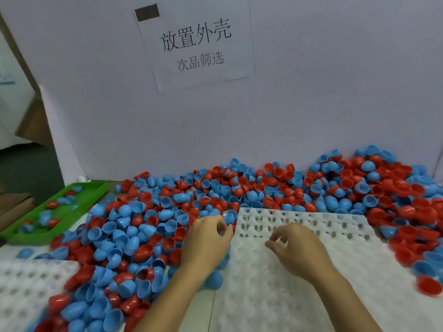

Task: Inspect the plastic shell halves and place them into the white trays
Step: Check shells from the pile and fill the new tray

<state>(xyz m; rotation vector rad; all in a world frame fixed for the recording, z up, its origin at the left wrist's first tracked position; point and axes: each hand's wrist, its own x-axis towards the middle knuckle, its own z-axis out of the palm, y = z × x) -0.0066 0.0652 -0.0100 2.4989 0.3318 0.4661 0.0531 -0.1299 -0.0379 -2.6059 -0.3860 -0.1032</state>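
Observation:
A big heap of red and blue plastic shell halves [153, 226] covers the table from left to right. A white tray [347, 255] with rows of holes lies in front of me, its cells bare. My left hand [206, 243] hovers at that tray's left edge above blue shells, fingers curled; whether they hold a shell is hidden. My right hand [297, 248] is over the tray's middle, thumb and fingers loosely curled with nothing between them. One blue shell [213, 280] lies under my left wrist.
A second white tray [26, 283] sits at the near left, also bare. A green tray [96, 188] at the far left holds a few red and blue shells. A white board with a paper sign [196, 44] walls off the back.

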